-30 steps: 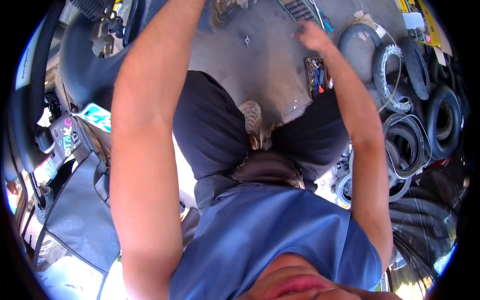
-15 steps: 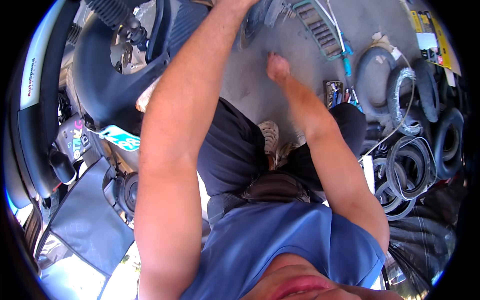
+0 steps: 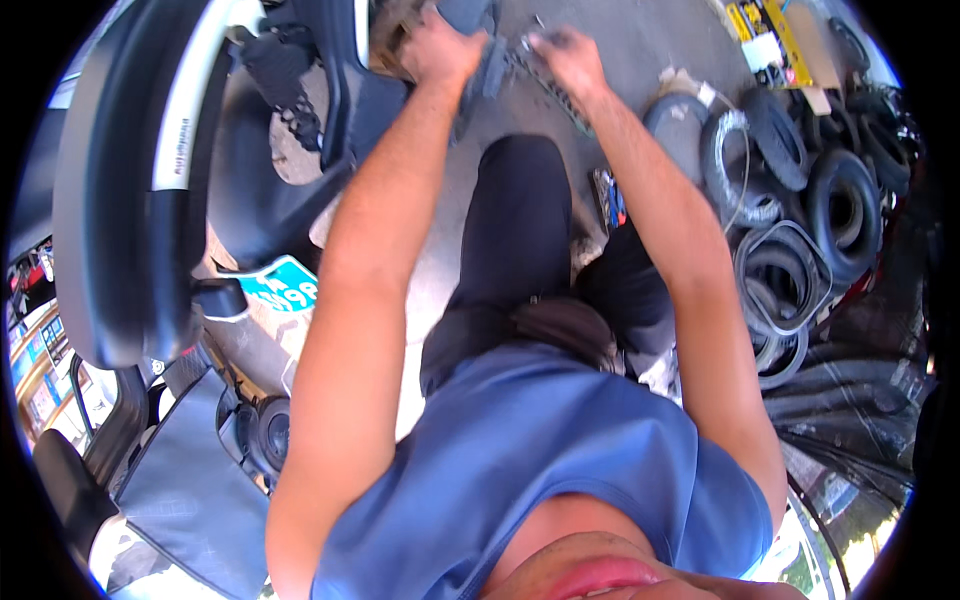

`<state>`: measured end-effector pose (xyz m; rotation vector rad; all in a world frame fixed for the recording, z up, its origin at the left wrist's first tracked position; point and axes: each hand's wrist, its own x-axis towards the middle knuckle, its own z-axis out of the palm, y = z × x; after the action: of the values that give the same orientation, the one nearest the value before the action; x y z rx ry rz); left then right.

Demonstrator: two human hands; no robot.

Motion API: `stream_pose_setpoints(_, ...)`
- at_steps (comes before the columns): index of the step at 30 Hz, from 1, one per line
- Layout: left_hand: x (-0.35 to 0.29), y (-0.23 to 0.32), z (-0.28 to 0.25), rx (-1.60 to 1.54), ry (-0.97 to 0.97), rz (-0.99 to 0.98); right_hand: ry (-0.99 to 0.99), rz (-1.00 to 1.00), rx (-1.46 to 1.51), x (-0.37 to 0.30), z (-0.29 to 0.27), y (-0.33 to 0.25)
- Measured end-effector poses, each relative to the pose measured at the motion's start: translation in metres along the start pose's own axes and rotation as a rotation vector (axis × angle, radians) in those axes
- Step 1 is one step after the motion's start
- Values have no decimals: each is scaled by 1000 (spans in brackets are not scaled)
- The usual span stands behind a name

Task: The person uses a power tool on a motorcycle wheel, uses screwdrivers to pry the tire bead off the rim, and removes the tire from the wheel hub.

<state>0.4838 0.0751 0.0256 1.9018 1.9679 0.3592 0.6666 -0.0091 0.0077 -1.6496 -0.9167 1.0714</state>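
My left hand (image 3: 438,48) is at the dark scooter in the upper middle, its thumb and fingers around a dark grey part (image 3: 466,14) near the wheel. My right hand (image 3: 568,62) is closed a little to the right of it, above the floor. From its fingertips pokes a small shiny metal piece (image 3: 527,42); motion blur hides its exact kind. Just under that hand lies a green-edged tray (image 3: 572,112), mostly covered by the hand and forearm.
The scooter's seat (image 3: 120,200) and a teal number plate (image 3: 275,284) stand on my left. Several black tyres (image 3: 842,215) and tubes are piled at the right. A small case of tools (image 3: 608,198) lies beside my knee. Yellow boxes (image 3: 765,42) are at the far right.
My right hand has moved up and closed on a small shiny piece. The left hand has come fully into view at the scooter. My head view has shifted, and one knee has risen.
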Motion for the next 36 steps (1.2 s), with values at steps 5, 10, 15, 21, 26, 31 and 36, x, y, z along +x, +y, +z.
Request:
stream_pose_setpoints(5, -52, 9, -13, -12, 66, 4, -28, 44, 251, 8, 30, 12)
stream_pose_setpoints(10, -60, -10, 10, -31, 141, 88, -57, -126, 319, 9, 49, 44)
stream_pose_setpoints(15, -74, -5, -4, -38, 148, 110, -139, -157, 232, 4, 48, 42)
stream_pose_setpoints(21, -81, -8, 4, 652, 559, 478, -38, -45, 399, -8, 63, 34)
stream_pose_setpoints(26, -78, -15, 9, 289, 303, 389, -92, -29, 479, -13, 71, 40)
stream_pose_setpoints(31, -77, 1, 14, 289, 251, 329, -47, -173, 312, 8, 66, 60)
stream_pose_setpoints(36, -80, 9, 3, 364, 319, 317, 75, -513, -15, -23, 50, 25)
